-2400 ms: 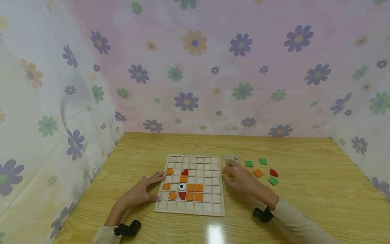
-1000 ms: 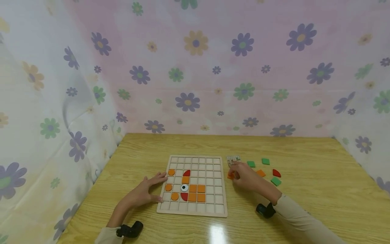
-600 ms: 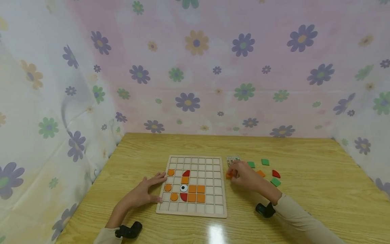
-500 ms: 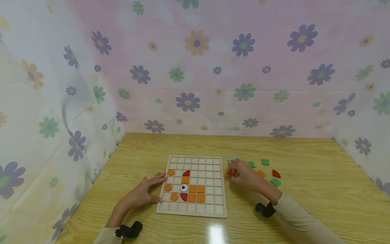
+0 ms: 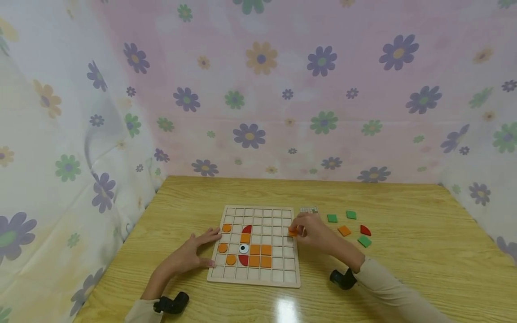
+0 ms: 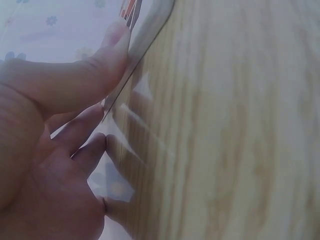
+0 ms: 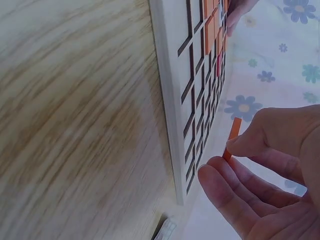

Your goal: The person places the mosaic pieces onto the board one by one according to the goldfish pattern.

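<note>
Between thumb and fingers, my right hand (image 5: pixel 313 231) pinches an orange square tile (image 7: pixel 233 134) over the right edge of the wooden grid board (image 5: pixel 285 264). My left hand (image 5: pixel 183 255) rests with spread fingers at the board's left edge, thumb and fingertips at the frame. Set in the board are orange squares (image 5: pixel 266 250), several orange discs (image 5: pixel 231 259), two red quarter-round pieces (image 5: pixel 247 229) and a white eye disc (image 5: pixel 244 249). In the left wrist view the thumb (image 6: pixel 85 80) lies along the board's rim.
Right of the board lie green square tiles (image 5: pixel 351 215), one orange square tile (image 5: pixel 344 230) and a red quarter-round piece (image 5: pixel 365 230). A small pattern card (image 5: pixel 308 210) is partly hidden behind my right hand. Flowered cloth (image 5: pixel 258 89) hangs behind the wooden table (image 5: pixel 194 193).
My right hand has picked up the orange square tile near the card and moved left with it to the board's right edge. My left hand stays at the board's left edge.
</note>
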`<state>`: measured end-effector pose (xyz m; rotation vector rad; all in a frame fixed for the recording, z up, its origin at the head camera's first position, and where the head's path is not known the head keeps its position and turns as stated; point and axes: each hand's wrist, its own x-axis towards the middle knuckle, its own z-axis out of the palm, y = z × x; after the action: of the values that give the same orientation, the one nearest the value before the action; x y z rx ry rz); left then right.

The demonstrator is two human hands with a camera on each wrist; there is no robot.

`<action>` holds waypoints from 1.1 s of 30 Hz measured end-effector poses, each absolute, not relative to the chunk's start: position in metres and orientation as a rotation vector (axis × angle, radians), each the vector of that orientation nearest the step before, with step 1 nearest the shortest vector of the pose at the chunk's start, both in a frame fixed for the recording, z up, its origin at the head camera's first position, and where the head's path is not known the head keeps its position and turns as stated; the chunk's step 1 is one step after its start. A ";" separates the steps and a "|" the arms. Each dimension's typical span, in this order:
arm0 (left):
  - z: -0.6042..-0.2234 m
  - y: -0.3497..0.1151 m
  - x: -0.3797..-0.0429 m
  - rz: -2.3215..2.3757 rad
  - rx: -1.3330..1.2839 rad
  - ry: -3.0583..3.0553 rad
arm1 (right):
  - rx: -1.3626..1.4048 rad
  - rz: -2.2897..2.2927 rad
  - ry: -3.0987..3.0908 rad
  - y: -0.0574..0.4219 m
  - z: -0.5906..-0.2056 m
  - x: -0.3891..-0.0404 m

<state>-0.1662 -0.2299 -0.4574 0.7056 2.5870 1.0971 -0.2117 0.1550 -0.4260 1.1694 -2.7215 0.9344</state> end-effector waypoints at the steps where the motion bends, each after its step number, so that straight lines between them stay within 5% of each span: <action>1: -0.457 -0.230 -0.166 1.101 0.711 2.586 | 1.168 0.935 -2.723 0.154 -0.425 -0.211; 33: -0.459 -0.230 -0.166 1.139 0.731 2.573 | 1.284 1.089 -2.761 0.084 -0.426 -0.207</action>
<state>-0.1664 -0.2297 -0.4593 0.7312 2.5725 1.1390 -0.2070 0.0844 -0.4262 1.2835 -2.7606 1.0886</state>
